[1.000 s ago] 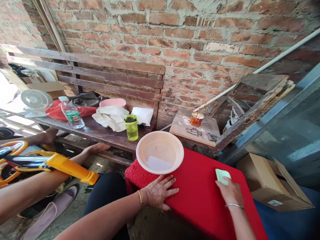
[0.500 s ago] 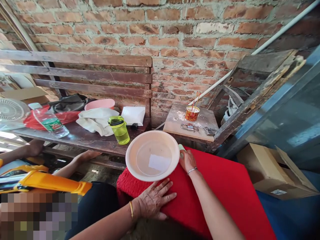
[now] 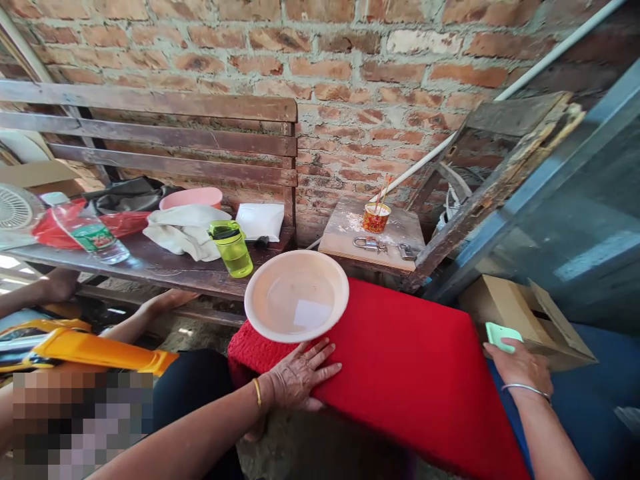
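Observation:
My left hand lies on the front edge of the red cloth, fingers spread, just below a pale plastic basin. Clear water seems to fill the basin, with a bright patch of reflected light. Off to the right, past the cloth's edge, my right hand grips a mint-green flat block with rounded corners; its kind is unclear. Behind that hand stands an open cardboard box. A gold bangle circles the left wrist and a silver one the right.
On the wooden bench are a green drinking bottle, a white cloth, a water bottle and a fan. A small board bears padlocks and a red tin. Another person sits at left.
My right hand has swung right, away from the basin and across the cloth, carrying the mint-green block to the cardboard box's side. The left hand stays on the cloth; the view has shifted slightly.

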`<state>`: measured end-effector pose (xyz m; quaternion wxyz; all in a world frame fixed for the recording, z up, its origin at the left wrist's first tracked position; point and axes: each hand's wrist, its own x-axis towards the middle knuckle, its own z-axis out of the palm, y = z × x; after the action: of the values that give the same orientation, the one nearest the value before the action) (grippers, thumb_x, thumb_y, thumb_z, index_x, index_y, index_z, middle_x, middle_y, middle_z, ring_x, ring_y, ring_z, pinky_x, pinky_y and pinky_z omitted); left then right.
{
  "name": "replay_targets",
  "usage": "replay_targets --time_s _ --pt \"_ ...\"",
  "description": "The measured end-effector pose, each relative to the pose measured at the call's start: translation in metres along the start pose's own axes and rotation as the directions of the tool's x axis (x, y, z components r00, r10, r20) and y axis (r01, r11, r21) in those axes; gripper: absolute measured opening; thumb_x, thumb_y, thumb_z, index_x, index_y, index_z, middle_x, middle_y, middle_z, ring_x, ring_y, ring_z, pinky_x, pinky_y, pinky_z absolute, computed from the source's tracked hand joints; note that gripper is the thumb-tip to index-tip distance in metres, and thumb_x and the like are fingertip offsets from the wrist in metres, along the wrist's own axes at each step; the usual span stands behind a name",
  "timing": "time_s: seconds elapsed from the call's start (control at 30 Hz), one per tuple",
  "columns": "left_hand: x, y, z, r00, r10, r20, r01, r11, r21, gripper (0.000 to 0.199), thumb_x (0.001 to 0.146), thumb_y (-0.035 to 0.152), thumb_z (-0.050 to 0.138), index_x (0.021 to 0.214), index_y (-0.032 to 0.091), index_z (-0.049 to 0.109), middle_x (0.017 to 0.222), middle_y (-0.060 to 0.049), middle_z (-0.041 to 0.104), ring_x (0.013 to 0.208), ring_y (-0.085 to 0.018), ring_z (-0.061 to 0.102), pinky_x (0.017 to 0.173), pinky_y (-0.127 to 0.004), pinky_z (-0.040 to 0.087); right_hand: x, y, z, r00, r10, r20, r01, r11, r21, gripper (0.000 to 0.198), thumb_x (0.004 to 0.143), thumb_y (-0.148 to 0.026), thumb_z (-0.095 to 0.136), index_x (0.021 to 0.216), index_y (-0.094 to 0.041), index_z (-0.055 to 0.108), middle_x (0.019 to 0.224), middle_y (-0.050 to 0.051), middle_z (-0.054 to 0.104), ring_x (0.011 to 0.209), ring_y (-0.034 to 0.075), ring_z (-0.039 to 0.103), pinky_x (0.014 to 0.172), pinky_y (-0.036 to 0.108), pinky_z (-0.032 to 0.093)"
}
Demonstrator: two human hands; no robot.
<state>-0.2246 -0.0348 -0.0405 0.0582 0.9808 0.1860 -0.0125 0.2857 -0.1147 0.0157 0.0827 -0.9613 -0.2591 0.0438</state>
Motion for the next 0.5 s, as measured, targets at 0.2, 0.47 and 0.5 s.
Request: replay_targets --time_s 0.2,0.47,0.5 --pt "0.0 -0.003 0.0 0.999 0.003 -0.036 -0.002 1.0 0.019 0.092 0.079 0.064 0.069 0.156 0.031 0.031 0.162 -0.013 0.03 0.146 -0.038 0.031 0.119 -0.056 0.022 -0.093 -0.067 0.031 0.903 -0.426 -0.048 0.427 0.885 0.186 0.04 0.082 -0.044 0.062 0.116 -0.025 0.069 0.099 0.009 0.062 0.099 0.025 0.06 0.086 0.034 0.048" --pt "0.002 -0.005 0.001 1.0 -0.019 -0.018 0.02 0.999 0.04 0.093 0.077 0.064 0.072 0.155 0.032 0.033 0.161 -0.014 0.031 0.146 -0.039 0.032 0.118 -0.057 0.024 -0.11 -0.086 0.041 0.873 -0.487 0.017 0.477 0.86 0.182 0.034 0.08 -0.036 0.065 0.113 -0.029 0.072 0.097 0.004 0.058 0.093 0.02 0.061 0.088 0.029 0.046" --pt "0.002 -0.005 0.001 1.0 -0.018 -0.02 0.019 0.999 0.034 0.093 0.077 0.064 0.072 0.155 0.032 0.033 0.161 -0.014 0.03 0.146 -0.039 0.031 0.119 -0.057 0.024 -0.099 -0.068 0.034 0.894 -0.448 0.025 0.438 0.883 0.169 0.036 0.081 -0.037 0.062 0.115 -0.026 0.071 0.093 0.005 0.058 0.092 0.022 0.062 0.087 0.031 0.047"
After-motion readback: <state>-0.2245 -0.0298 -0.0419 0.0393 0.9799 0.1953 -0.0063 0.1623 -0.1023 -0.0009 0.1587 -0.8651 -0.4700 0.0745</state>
